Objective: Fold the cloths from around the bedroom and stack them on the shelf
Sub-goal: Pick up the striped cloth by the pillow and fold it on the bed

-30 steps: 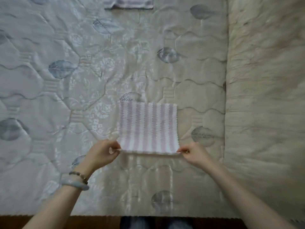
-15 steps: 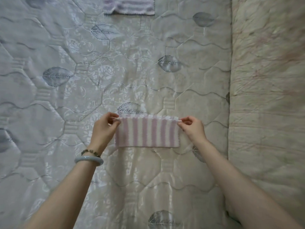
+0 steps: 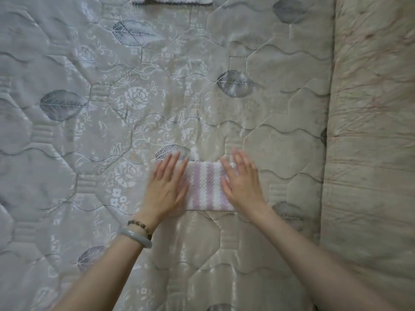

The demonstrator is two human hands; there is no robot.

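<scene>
The striped cloth [image 3: 206,187], spread open a second ago, now lies folded in half on the near mattress [image 3: 112,131]. Left hand [image 3: 167,187] and right hand [image 3: 241,185], no longer pinching corners, press flat and open-palmed on its ends; another fold or stacking probably follows.

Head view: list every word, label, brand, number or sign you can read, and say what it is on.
None. No text shows on the striped cloth, the quilted mattress, the second cloth at the top edge, or the bracelets. Only leaf and flower patterns appear.
</scene>
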